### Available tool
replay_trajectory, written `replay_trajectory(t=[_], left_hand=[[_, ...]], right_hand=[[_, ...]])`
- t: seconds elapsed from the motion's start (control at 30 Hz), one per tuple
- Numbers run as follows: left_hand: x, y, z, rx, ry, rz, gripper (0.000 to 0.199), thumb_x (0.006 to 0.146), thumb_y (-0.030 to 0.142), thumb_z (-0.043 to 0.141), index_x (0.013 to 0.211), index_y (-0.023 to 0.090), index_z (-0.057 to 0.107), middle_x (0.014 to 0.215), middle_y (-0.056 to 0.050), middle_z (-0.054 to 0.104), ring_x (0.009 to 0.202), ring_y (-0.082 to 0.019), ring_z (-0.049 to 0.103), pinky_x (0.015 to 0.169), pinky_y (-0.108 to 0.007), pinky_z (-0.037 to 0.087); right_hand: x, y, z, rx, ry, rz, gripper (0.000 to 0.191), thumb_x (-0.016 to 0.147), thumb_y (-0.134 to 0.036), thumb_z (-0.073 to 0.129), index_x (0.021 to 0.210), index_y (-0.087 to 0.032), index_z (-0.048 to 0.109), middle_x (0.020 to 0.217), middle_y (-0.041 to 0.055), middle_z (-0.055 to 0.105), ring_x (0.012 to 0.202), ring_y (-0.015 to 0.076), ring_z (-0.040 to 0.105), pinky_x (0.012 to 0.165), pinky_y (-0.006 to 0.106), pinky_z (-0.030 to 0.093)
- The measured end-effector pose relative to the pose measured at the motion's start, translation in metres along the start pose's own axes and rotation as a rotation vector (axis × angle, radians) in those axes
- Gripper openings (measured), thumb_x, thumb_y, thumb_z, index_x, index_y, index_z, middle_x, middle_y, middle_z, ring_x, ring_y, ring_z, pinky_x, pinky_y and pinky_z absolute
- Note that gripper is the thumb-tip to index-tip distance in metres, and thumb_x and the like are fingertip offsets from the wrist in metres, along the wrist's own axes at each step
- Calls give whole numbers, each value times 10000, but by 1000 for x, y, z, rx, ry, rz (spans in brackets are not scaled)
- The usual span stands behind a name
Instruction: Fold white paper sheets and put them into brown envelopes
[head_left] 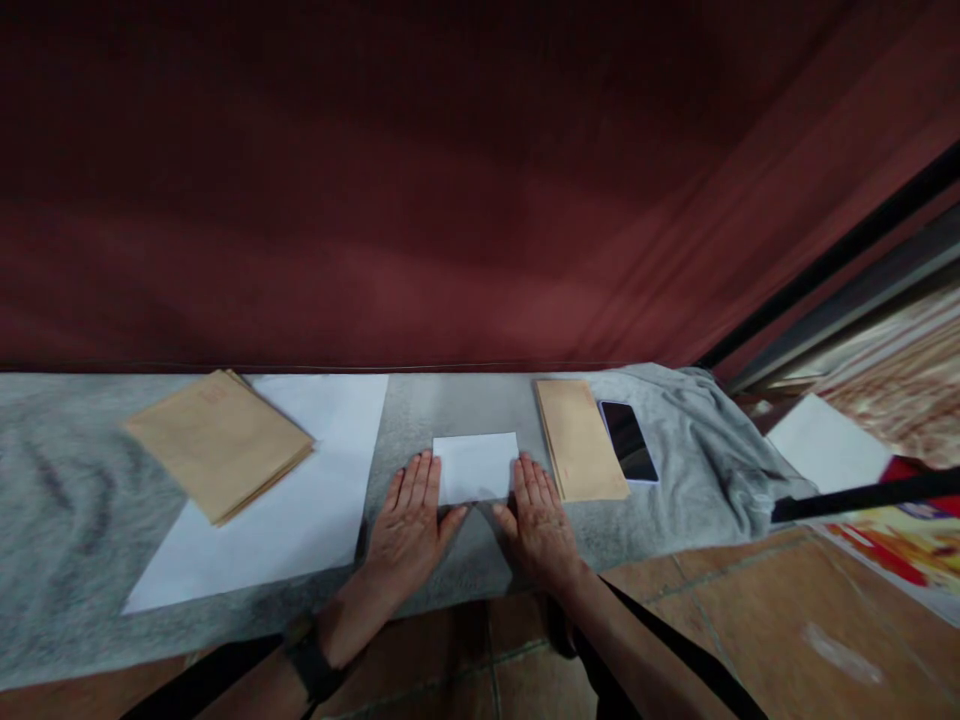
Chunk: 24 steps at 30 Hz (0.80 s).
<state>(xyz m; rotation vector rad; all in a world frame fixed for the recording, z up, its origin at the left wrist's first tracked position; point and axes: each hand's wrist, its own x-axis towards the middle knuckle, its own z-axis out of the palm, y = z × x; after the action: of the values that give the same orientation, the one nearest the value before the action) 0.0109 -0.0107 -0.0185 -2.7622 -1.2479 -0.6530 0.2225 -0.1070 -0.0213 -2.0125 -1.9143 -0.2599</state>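
A small white folded-looking paper [475, 468] lies flat on the grey cloth in the middle. My left hand [409, 518] rests flat at its left edge, fingers stretched out and thumb apart near the lower edge. At the right edge lies my right hand [540, 520], also flat with its fingers extended. Neither hand grips anything. Just right of my right hand is a stack of brown envelopes [583, 440]. Farther left, another stack of brown envelopes [221, 445] lies askew on large white sheets [322, 500].
A phone [630, 442] lies beside the right envelopes on the grey cloth [690, 450]. A dark red fabric wall [450, 200] rises behind the surface. Black bars, a white sheet [829, 445] and a colourful printed item [907, 540] are at the right, above floor tiles.
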Motion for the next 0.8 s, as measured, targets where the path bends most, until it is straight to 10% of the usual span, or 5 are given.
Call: replay_trajectory(t=[0.37,0.8], left_hand=[[-14,46,6,2,-6,193,681,980,184,298,1609,44,77,1600,-199,380,1480,-265,376,1201,-459,332],[-19,24,-5,64,-18,149,729,1011,516,381,1562,48,290,1572,-228,413,1469,-319,392,1188,-480,350]], right_hand=[[8,-37,-12,193,-88,-148,606,1073,-394,324,1589,-83,258,1607,167,368,1511,248,306,1205,472,374],[-7,-7,-12,71,-36,-138,736,1048,-490,410,1593,-41,203,1608,219,341,1502,310,319,1185,497,393]])
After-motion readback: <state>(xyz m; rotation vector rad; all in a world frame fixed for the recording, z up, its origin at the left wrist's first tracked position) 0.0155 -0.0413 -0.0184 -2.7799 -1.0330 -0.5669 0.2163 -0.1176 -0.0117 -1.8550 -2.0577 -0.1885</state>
